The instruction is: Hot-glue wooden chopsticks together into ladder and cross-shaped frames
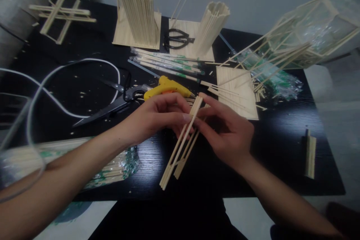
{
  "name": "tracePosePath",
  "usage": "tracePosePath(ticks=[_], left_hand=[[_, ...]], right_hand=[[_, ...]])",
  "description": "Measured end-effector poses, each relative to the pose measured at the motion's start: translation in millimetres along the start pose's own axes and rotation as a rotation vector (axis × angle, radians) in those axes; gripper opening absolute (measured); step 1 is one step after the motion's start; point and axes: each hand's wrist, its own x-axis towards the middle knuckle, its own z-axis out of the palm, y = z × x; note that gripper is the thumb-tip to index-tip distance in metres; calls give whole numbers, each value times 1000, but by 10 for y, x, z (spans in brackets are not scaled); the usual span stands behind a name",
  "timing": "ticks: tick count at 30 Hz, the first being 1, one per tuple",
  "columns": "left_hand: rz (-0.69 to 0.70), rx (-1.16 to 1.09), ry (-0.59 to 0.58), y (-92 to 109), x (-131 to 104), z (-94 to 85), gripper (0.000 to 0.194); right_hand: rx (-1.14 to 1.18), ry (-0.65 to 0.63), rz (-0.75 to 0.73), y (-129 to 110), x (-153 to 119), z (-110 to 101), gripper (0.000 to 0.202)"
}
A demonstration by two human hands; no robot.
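- Pale wood makes the stick frame (pixel 185 137), probably light and stiff but weak at the joints; its long sides seem best to hold.
- It is above the black table (pixel 281 138), its far part pinched narrowly by left hand (pixel 170 112) and right hand (pixel 227 131).
- Fingers hide the far joints; glue I cannot make out.

A black, wood-grained table (pixel 281 138) carries a crossed stick frame (pixel 55 12) near its far left corner, two pale stick mats (pixel 119 32) along the far edge and a third mat (pixel 249 107) right of the middle. Scissors (pixel 119 104) lie left of centre, a yellow glue gun (pixel 165 87) beside their handles — a wrapped stick bundle (pixel 56 149) lies by the near left corner, a short stick strip (pixel 311 155) near the right edge.
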Motion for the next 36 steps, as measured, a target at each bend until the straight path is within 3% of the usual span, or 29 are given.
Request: tracePosePath(ticks=[7,12,19,26,36], left_hand=[[8,64,44,-6,-1,3,17],[49,262,119,-39,-11,34,26],[51,484,159,-104,3,33,35],[-19,493,173,-64,-4,50,35],[-18,526,156,-63,1,39,33]], right_hand=[[-34,41,19,84,47,1,46],[-90,89,38,170,125,-28,44],[-259,30,-45,202,171,-80,41],[-383,82,-229,231,182,-109,34],[-366,49,-233,270,174,-128,32]])
